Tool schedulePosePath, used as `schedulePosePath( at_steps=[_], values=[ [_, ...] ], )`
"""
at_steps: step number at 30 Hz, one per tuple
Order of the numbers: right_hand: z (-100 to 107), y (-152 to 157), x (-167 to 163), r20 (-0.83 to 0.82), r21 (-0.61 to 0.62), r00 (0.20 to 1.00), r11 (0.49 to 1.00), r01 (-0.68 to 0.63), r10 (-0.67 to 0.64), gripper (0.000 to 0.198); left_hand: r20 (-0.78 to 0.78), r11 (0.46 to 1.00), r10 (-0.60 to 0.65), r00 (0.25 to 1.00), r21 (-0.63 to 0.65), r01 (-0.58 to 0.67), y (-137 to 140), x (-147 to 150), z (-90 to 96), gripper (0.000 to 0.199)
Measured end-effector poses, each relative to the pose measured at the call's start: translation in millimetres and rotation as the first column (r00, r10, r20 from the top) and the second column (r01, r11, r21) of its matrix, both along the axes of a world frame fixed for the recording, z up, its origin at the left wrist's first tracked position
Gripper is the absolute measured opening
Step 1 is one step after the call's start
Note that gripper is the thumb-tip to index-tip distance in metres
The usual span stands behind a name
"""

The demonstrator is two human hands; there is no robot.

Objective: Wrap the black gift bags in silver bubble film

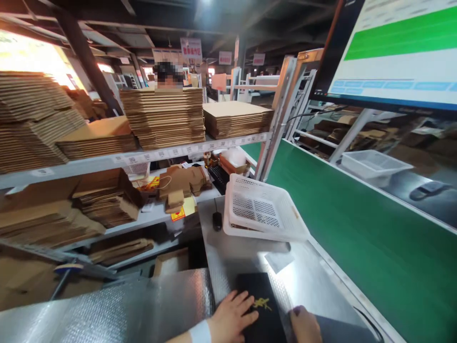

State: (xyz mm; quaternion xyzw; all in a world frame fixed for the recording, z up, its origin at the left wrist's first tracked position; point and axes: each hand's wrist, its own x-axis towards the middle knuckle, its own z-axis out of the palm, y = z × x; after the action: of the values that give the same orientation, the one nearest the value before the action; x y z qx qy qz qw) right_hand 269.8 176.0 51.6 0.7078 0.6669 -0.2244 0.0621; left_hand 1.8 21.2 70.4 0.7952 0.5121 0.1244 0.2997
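Observation:
A flat black box with a gold emblem [260,305] lies on silver bubble wrap [107,309] at the near edge of the metal table [246,257]. My left hand [230,317] rests flat on the box's left side, fingers spread toward the emblem. Just right of the box is my right hand [305,324], fingers curled at the box's right edge; whether it grips anything is unclear.
A white plastic basket [262,209] sits tilted on the table, a black mouse [217,220] beside it. A green conveyor belt [357,228] runs along the right. Shelves [107,159] with flat cardboard stacks fill the left. A monitor [396,52] hangs upper right. A person stands behind the stacks.

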Motion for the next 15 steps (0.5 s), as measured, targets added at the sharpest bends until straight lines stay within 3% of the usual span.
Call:
schedulePosePath(
  at_steps=[4,9,11,15],
  values=[
    [6.8,0.4,-2.4,-0.042,-0.041,0.999,0.999,0.022,-0.024,0.033,-0.055,0.999,-0.033,0.998,0.016,0.034,1.8,1.9,18.2,0.083],
    [3.4,3.5,4.6,-0.113,-0.088,0.993,0.996,0.018,-0.028,0.030,-0.038,0.997,0.065,0.997,0.051,-0.063,24.0,15.4,52.0,0.120],
    [1.0,3.3,5.8,-0.111,-0.093,0.993,0.995,0.023,-0.033,0.030,-0.012,0.998,0.057,0.998,0.030,-0.057,42.2,22.0,53.6,0.135],
    [-2.5,2.4,5.4,-0.124,-0.080,0.992,0.997,-0.003,-0.007,0.031,-0.032,0.999,-0.019,0.999,-0.036,0.018,72.4,30.3,36.0,0.148]
  ],
)
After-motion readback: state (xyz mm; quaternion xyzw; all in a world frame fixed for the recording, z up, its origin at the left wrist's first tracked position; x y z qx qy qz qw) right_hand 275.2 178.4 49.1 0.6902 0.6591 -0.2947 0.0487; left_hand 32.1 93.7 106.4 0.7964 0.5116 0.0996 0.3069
